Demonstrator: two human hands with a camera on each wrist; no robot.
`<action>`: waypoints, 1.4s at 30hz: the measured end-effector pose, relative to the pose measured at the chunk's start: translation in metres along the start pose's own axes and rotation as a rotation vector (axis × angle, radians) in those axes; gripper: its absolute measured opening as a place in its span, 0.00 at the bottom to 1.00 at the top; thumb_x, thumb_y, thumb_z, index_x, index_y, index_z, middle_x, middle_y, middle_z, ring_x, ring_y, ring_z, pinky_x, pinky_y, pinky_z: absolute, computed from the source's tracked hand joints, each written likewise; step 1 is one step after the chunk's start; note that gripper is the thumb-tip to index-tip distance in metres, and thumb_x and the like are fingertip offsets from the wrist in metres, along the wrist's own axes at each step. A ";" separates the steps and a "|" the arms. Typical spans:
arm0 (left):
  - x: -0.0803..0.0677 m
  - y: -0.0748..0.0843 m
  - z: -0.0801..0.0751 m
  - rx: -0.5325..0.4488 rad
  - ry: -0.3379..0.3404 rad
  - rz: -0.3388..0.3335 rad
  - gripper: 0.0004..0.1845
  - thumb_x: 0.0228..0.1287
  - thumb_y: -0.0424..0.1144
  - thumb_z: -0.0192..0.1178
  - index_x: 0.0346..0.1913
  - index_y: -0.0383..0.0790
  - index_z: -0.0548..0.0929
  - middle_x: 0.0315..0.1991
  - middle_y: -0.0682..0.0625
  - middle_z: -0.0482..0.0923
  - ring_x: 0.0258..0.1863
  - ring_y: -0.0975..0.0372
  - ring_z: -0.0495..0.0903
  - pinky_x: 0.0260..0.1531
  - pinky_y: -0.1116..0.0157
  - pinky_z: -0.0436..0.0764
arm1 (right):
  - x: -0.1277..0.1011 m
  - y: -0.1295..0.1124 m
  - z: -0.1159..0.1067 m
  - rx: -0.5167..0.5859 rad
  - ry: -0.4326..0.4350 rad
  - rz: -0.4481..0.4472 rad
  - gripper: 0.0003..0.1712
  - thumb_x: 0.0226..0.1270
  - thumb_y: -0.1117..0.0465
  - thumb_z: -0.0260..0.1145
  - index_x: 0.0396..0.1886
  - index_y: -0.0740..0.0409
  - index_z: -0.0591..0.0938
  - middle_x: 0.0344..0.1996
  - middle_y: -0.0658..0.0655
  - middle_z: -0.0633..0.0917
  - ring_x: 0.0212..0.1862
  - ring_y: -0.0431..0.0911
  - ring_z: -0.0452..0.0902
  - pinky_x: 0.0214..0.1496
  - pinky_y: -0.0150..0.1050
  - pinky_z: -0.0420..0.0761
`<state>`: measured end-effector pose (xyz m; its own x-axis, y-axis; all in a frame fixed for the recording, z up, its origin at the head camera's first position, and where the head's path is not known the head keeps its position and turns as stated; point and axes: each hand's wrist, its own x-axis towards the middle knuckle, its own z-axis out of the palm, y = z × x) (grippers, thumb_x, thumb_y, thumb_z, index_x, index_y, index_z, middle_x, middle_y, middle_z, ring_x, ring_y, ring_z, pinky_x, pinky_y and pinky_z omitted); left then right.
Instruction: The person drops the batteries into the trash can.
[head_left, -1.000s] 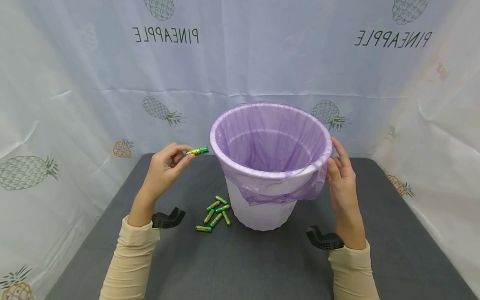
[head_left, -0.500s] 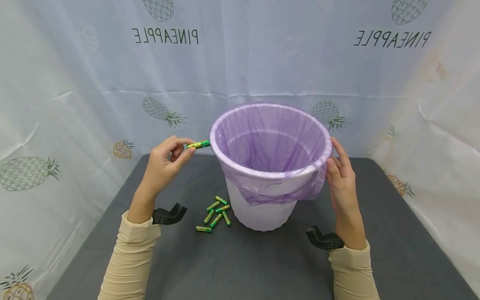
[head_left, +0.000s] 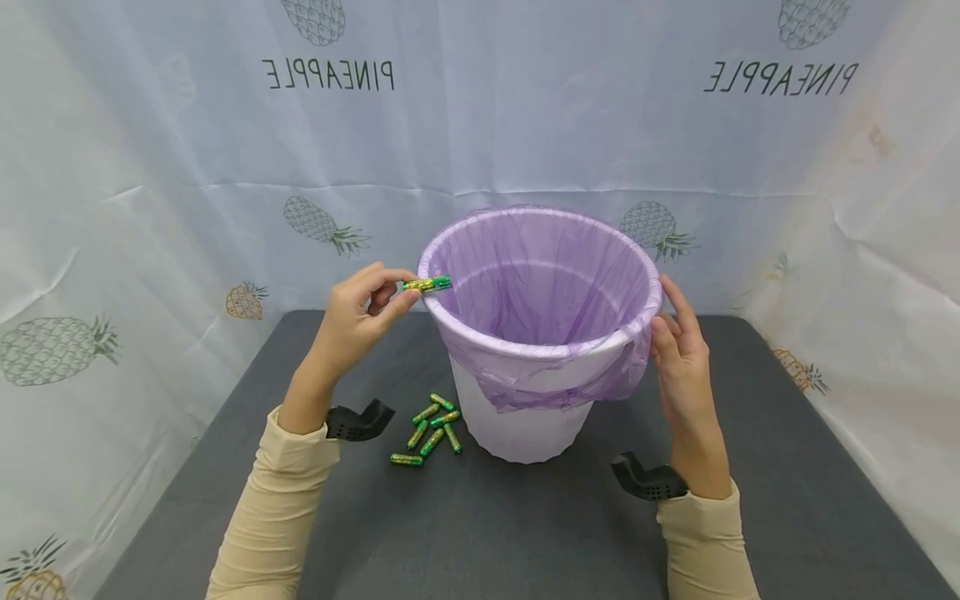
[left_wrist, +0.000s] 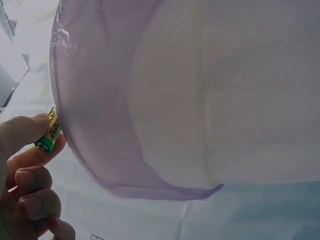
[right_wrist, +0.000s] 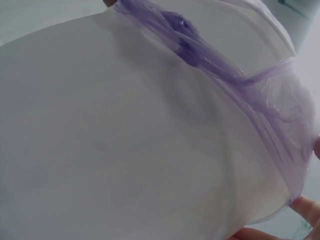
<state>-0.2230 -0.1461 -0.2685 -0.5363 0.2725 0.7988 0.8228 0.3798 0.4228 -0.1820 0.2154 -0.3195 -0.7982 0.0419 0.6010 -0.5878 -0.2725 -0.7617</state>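
A green-and-gold battery [head_left: 427, 284] is pinched between the thumb and forefinger of my left hand [head_left: 360, 312]. It lies across the left rim of a white trash bin [head_left: 517, 433] in the head view. In the left wrist view the battery's [left_wrist: 48, 132] far end is hidden behind the rim. A thin purple bag [head_left: 540, 292] lines the bin and folds over its rim. At the right rim my right hand [head_left: 686, 375] rests its thumb and fairly straight fingers against the lined outside. Several like batteries [head_left: 432, 442] lie left of the bin's base.
The bin stands upright on a dark grey table [head_left: 495, 533]. White cloth [head_left: 510, 125] with a pineapple print hangs behind and on both sides. A black wrist mount [head_left: 360, 421] sticks out from each forearm.
My left hand has moved right and slightly up, bringing the pinched battery from left of the bin to its left rim. My right hand, the bin and the loose batteries stay about where they were.
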 end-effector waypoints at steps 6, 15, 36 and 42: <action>0.006 0.003 0.007 -0.006 -0.033 -0.017 0.08 0.55 0.23 0.65 0.38 0.31 0.85 0.20 0.47 0.59 0.22 0.67 0.57 0.24 0.69 0.58 | 0.000 0.001 0.000 0.006 -0.002 -0.001 0.29 0.74 0.64 0.53 0.73 0.53 0.63 0.45 0.45 0.85 0.42 0.34 0.78 0.46 0.26 0.77; 0.008 0.003 0.010 -0.018 -0.055 -0.040 0.08 0.57 0.24 0.63 0.40 0.32 0.84 0.21 0.49 0.60 0.22 0.67 0.57 0.25 0.71 0.58 | 0.001 0.002 -0.001 0.010 -0.013 -0.011 0.29 0.74 0.65 0.53 0.73 0.54 0.63 0.46 0.46 0.85 0.43 0.35 0.78 0.47 0.26 0.77; 0.004 0.003 0.014 -0.071 -0.040 -0.056 0.08 0.59 0.24 0.61 0.42 0.29 0.83 0.22 0.54 0.61 0.23 0.69 0.59 0.25 0.72 0.60 | 0.001 0.001 -0.001 -0.013 0.002 0.001 0.29 0.74 0.64 0.53 0.73 0.53 0.63 0.46 0.45 0.85 0.44 0.34 0.79 0.49 0.26 0.77; -0.006 0.003 0.009 -0.084 -0.024 -0.074 0.09 0.58 0.22 0.60 0.42 0.30 0.82 0.23 0.56 0.61 0.22 0.68 0.59 0.26 0.72 0.61 | 0.001 0.001 0.000 -0.013 0.003 -0.002 0.29 0.74 0.64 0.53 0.73 0.53 0.63 0.47 0.45 0.85 0.45 0.34 0.79 0.49 0.26 0.77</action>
<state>-0.2193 -0.1386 -0.2766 -0.5994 0.2681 0.7542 0.7934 0.3244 0.5151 -0.1833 0.2152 -0.3199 -0.7976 0.0453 0.6015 -0.5908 -0.2595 -0.7639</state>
